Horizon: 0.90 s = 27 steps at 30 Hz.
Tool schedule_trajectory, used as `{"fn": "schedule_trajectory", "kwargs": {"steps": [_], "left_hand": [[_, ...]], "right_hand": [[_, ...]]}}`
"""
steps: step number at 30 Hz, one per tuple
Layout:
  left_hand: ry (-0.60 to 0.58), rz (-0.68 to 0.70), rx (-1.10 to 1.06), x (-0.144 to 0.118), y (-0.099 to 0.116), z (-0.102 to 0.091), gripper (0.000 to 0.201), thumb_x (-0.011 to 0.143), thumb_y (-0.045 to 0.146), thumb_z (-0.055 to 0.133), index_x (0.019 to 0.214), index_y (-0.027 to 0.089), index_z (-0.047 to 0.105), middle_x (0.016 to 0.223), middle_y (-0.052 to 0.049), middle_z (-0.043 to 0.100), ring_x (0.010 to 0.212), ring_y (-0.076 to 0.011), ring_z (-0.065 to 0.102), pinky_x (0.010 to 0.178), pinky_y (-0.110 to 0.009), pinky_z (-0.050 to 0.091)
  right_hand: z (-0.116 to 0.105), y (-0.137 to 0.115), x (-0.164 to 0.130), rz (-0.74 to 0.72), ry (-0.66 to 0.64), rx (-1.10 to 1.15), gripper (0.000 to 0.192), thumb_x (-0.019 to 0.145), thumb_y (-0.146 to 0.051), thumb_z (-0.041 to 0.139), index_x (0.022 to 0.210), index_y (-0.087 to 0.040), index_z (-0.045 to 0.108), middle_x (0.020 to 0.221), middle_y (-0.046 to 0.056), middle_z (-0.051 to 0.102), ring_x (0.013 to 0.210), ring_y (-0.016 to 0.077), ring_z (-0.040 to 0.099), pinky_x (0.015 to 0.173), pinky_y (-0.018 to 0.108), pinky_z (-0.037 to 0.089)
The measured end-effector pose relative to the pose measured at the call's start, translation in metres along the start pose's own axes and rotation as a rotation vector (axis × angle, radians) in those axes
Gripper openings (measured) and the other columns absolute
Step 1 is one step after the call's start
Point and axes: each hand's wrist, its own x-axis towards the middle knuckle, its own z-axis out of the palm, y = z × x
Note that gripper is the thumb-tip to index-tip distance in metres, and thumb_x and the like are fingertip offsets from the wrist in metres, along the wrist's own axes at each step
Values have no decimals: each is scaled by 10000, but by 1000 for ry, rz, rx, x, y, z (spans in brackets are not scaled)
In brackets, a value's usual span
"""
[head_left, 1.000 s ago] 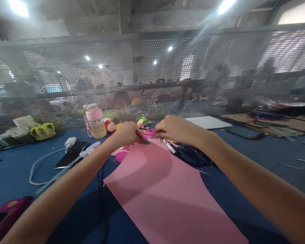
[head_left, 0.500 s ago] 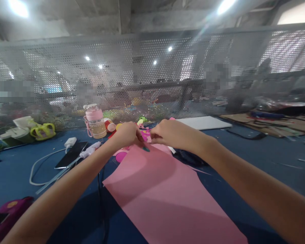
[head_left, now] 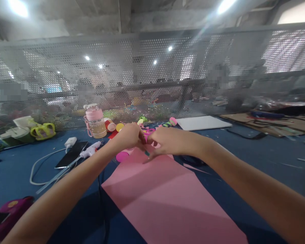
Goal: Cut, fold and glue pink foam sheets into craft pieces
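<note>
A large pink paper sheet [head_left: 167,200] lies on the blue table [head_left: 256,159] in front of me. My left hand [head_left: 129,136] and my right hand [head_left: 167,141] meet at the sheet's far edge, fingertips pinched together on a small dark teal piece [head_left: 147,153]. The piece is tiny and mostly hidden by my fingers. Just beyond my hands lie bright magenta paper cutouts [head_left: 149,131] and a magenta disc [head_left: 122,156].
A pink-lidded bottle [head_left: 95,121], a phone [head_left: 71,154] with white charger and cable [head_left: 70,142], a white glue gun [head_left: 90,150] and green containers [head_left: 27,130] sit left. A white board [head_left: 203,122] lies right. A perforated metal screen [head_left: 152,74] backs the table.
Both hands have drawn toward me and closer together, onto the pink sheet's far edge. The small teal piece came along with them, and the sheet shifted slightly left.
</note>
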Motion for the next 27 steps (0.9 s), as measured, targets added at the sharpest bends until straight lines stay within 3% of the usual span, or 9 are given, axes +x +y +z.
{"fn": "schedule_trajectory", "kwargs": {"steps": [4, 7, 14, 19, 22, 27], "left_hand": [[65, 29, -30, -3, 5, 0, 375, 448, 191, 707, 820, 153, 680, 623, 0, 635, 603, -155, 564, 531, -220, 357], [81, 62, -61, -5, 6, -1, 398, 456, 163, 678, 854, 165, 662, 653, 4, 640, 649, -171, 578, 542, -223, 366], [-9, 47, 32, -8, 6, -6, 197, 572, 112, 594, 745, 162, 675, 658, -19, 654, 700, -178, 595, 597, -237, 384], [-163, 127, -67, -11, -5, -15, 396, 528, 191, 673, 921, 152, 639, 780, -37, 668, 702, -168, 590, 585, -230, 393], [-257, 172, -177, -12, -12, -24, 343, 618, 208, 592, 956, 168, 633, 761, -17, 665, 668, -129, 576, 578, -206, 385], [-193, 203, -254, -7, -16, -20, 259, 676, 212, 517, 874, 153, 673, 703, -19, 658, 619, -105, 545, 547, -195, 366]], "right_hand": [[7, 11, 11, -67, 58, 184, 160, 747, -197, 527, 725, -132, 672, 626, 21, 610, 534, 93, 467, 516, 219, 290], [12, 21, 17, -107, 57, 259, 182, 703, -82, 526, 746, -130, 696, 635, 11, 626, 552, 87, 485, 543, 208, 314], [17, 27, 20, -107, 173, 265, 187, 687, -76, 550, 764, -141, 708, 640, 13, 642, 572, 85, 497, 555, 198, 329], [14, 24, 19, -62, 181, 156, 189, 672, -66, 548, 735, -139, 711, 596, 18, 630, 535, 83, 473, 523, 205, 307], [13, 23, 18, -54, 203, 79, 163, 703, -135, 549, 716, -146, 711, 586, 24, 623, 533, 90, 469, 510, 213, 289], [13, 22, 16, -86, 219, 80, 197, 694, -102, 522, 725, -159, 709, 603, 18, 630, 543, 88, 493, 520, 208, 294]]}}
